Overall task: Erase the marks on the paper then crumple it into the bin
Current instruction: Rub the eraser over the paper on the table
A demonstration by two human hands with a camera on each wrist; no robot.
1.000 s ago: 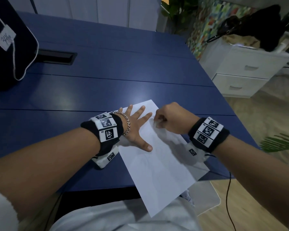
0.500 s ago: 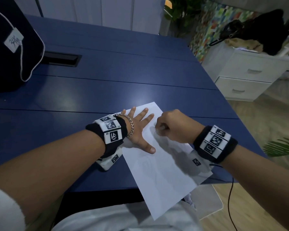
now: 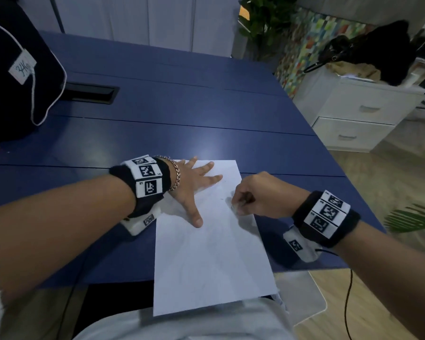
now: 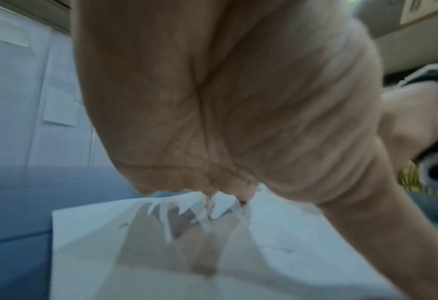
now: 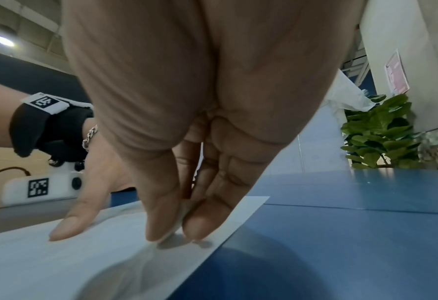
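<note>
Blue table [image 3: 206,114], paper [image 3: 214,261] under eraser [image 5: 180,220] grip

Blue table [image 3: 206,114], top split by long seams. White sheet of paper [image 3: 211,261] lies flat at near edge, its near end overhanging. Black cable slot [image 3: 88,93] recessed far left. Dark bag [image 3: 15,77] with a white tag at far-left corner, probably resting on the table.

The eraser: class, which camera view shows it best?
The right wrist view: the pale eraser shows pinched between right thumb and fingertip, against the paper. The head view hides it under the right hand. The left wrist view shows none of it.
</note>
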